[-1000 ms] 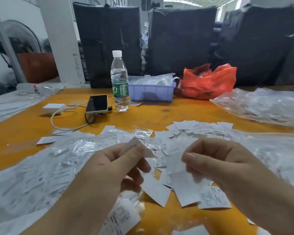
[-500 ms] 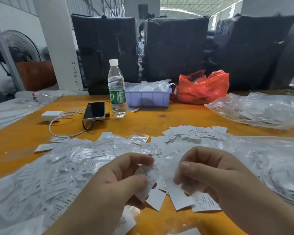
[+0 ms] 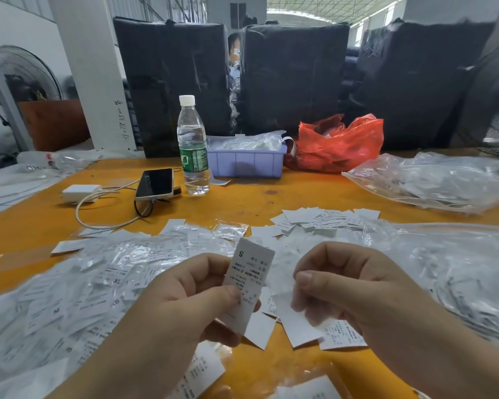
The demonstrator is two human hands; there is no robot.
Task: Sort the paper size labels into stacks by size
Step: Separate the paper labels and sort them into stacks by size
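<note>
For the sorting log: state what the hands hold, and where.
Left hand pinches the S label at its lower half. Right hand pinches a blank-side label at its upper end.

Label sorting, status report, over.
Left hand pinching an S label, print up. Right hand curled on a blank-side label. Loose label pile unsorted. Nothing blocking.

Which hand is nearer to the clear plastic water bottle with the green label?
Left. The left hand is below the clear plastic water bottle, holding an S label; the right hand is further right.
</note>
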